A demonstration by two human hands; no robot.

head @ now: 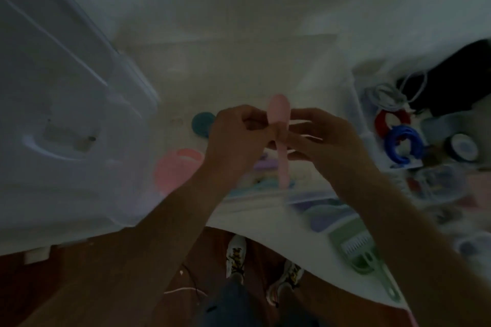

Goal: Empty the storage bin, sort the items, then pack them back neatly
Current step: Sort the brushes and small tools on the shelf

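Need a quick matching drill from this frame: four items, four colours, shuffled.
Items:
1. spoon held in both hands
2. upper ring at right
3. lower ring at right
4. slotted scoop at the table edge

Colours:
A. green
B. red
C. pink
D. blue

Pairs: 1-C, 2-B, 3-D, 4-A

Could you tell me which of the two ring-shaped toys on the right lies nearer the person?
The blue ring; it lies lower in the head view, just below and right of the red ring, which lies farther up the table.
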